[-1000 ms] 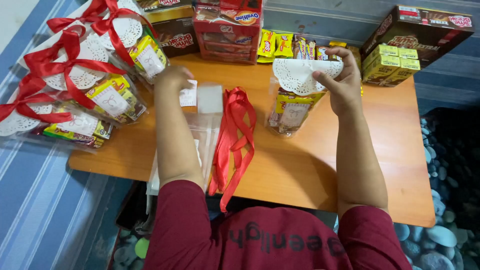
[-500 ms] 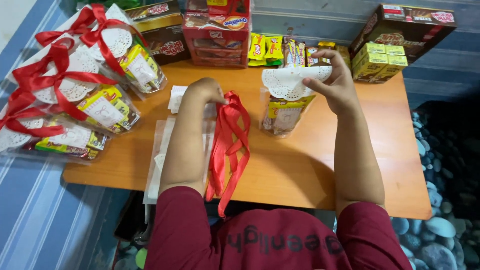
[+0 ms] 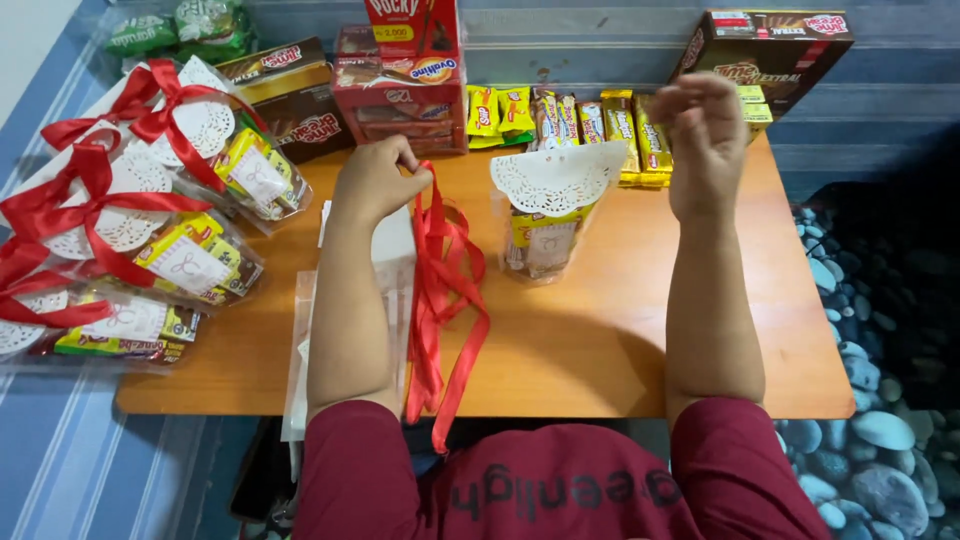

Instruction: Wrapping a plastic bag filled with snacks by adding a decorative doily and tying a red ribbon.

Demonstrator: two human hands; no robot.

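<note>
My left hand (image 3: 378, 183) pinches the top of a bunch of red ribbons (image 3: 443, 290) that trail down the wooden table (image 3: 600, 340) and over its near edge. A clear snack bag (image 3: 545, 225) capped with a white paper doily stands upright in the middle of the table. My right hand (image 3: 703, 140) hovers to the right of that bag, fingers loosely curled, holding nothing. Under my left forearm lie flat clear plastic bags (image 3: 398, 265).
Several finished snack bags tied with red bows (image 3: 130, 240) are piled at the left. Snack boxes (image 3: 400, 70) and a row of yellow bars (image 3: 560, 115) line the back edge; a dark carton (image 3: 770, 45) sits at the back right. A pebble floor (image 3: 880, 380) lies to the right.
My right hand has let go of the doily-topped bag and moved off to the right. My left hand has moved from the flat bags to the ribbons and taken hold of them.
</note>
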